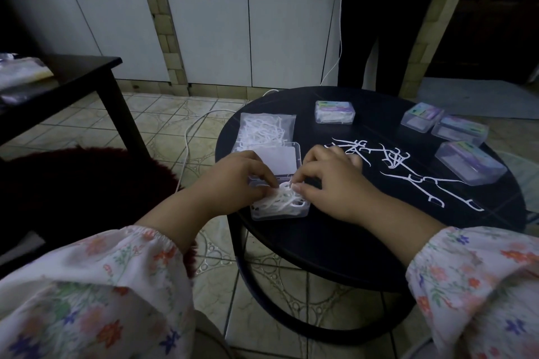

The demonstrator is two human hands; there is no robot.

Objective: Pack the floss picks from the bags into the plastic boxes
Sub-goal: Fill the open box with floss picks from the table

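Filling step is under way at the near-left edge of the round black worktop (335, 242). Left to right:

Left hand (233, 181) is reaching into the open clear plastic box (280, 210), fingers curled down onto the heap of white floss picks (284, 201) lying inside it. Grip looks like a light pinch on the picks, though the fingertips are partly hidden, so how firm it is cannot be told. The box's hinged lid (280, 159) is lying open behind the hands. Just behind the lid, a clear plastic bag (262, 130) is holding more white picks.

Right hand (329, 183) is meeting the left over the box, thumb and forefinger closing on picks at the top of the heap; remaining fingers are curled loosely above the worktop.

Right of the hands, loose white floss picks (408, 175) are lying scattered on the worktop, well apart from the open box. Further back and right, four closed clear boxes with purple labels (335, 111) (421, 116) (459, 130) (469, 166) are standing along the rim; they appear packed already.

Judgement: picks are being settled and aligned so the heap sits below the rim. Next move is probably calling for pressing the stack flat, then either gathering the scattered picks or swinging the lid shut, with care that no handle is sticking over the edge.
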